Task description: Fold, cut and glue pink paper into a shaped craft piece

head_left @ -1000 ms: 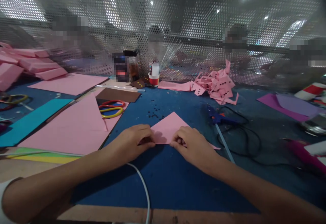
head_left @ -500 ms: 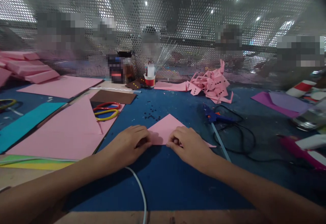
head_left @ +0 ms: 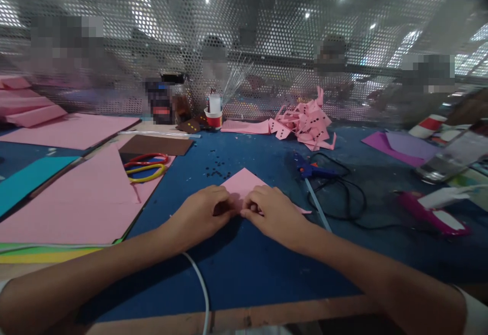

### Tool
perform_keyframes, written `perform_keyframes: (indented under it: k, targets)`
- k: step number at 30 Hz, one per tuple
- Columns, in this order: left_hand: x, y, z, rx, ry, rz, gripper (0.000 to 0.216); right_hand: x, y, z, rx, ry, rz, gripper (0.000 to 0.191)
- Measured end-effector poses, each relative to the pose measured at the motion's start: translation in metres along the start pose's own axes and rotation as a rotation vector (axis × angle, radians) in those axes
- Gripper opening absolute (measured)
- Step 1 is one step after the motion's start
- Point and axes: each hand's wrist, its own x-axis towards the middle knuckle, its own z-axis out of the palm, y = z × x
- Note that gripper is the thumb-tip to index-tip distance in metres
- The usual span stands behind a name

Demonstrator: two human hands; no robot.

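Note:
A small pink paper triangle (head_left: 241, 182) lies on the blue table mat (head_left: 247, 269) in front of me. My left hand (head_left: 202, 215) pinches its near edge from the left, fingers curled on the paper. My right hand (head_left: 269, 212) pinches the same edge from the right, fingertips almost touching the left hand's. Both hands cover most of the paper's lower half; only its far tip shows.
Large pink sheets (head_left: 76, 198) and red and yellow scissors (head_left: 147, 166) lie to the left. A blue glue gun (head_left: 310, 172) with a black cable sits to the right, a pink glue gun (head_left: 430, 213) beyond it. Pink scraps (head_left: 305, 121) and a cup (head_left: 214, 114) stand by the mesh screen.
My two hands have moved toward each other along the paper's near edge until their fingertips nearly meet, hiding more of the triangle. The view has shifted slightly to the right.

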Motion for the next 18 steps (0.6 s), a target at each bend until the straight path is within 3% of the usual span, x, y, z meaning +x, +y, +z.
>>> perform_keyframes:
  k: [18]
  targets:
    - [0.0, 0.0, -0.001, 0.002, -0.02, -0.034, 0.016, -0.004, 0.019, -0.033, -0.005, -0.183, 0.016, 0.01]
